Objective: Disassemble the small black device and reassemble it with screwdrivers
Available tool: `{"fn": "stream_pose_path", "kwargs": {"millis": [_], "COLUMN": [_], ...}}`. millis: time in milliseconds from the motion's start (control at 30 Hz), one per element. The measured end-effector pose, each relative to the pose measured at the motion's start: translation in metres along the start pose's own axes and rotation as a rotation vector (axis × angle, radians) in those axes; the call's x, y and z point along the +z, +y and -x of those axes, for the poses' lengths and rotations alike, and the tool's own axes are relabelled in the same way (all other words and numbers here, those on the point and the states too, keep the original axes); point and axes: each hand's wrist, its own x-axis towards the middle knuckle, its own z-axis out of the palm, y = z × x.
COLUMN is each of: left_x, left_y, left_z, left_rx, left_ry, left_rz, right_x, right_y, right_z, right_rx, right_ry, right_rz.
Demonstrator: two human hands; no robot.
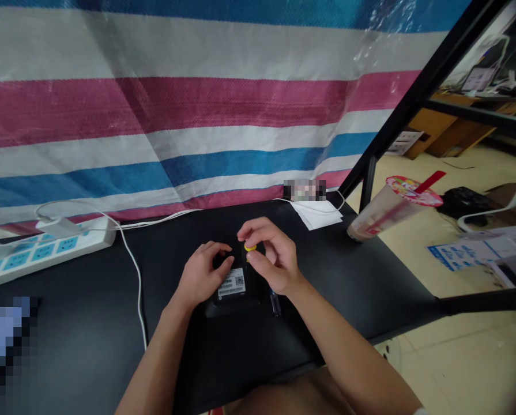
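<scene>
A small black box-shaped device (234, 288) with a white barcode label lies on the black table (89, 323). My left hand (203, 274) rests on its left side, fingers curled over the top edge, holding it down. My right hand (270, 256) hovers just above the device's far right corner and pinches a small yellow object (249, 247) between thumb and fingers. A thin dark pen-like item (275, 302) lies on the table under my right wrist.
A white power strip (41, 248) with a plugged adapter sits at the left; its white cable (136, 276) runs across the table. Folded white paper (317, 214) lies at the back. A lidded drink cup (391, 208) with a red straw stands by the black frame post (405, 109).
</scene>
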Motion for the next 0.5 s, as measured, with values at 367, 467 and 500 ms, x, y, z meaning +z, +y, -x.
{"fn": "stream_pose_path", "kwargs": {"millis": [367, 467, 500], "left_x": [0.0001, -0.0003, -0.0005], "left_y": [-0.0011, -0.0007, -0.0005], "left_z": [-0.0007, -0.0004, -0.0004], "left_rx": [0.000, -0.002, 0.000], "left_ry": [0.000, -0.002, -0.003], "left_rz": [-0.007, 0.001, 0.007], "right_x": [0.0008, 0.0003, 0.0003], "right_y": [-0.0004, 0.0010, 0.0014], "right_z": [0.0007, -0.0002, -0.0007], "right_rx": [0.045, -0.012, -0.032], "right_ry": [-0.005, 0.029, 0.045], "right_rz": [-0.054, 0.018, 0.046]}}
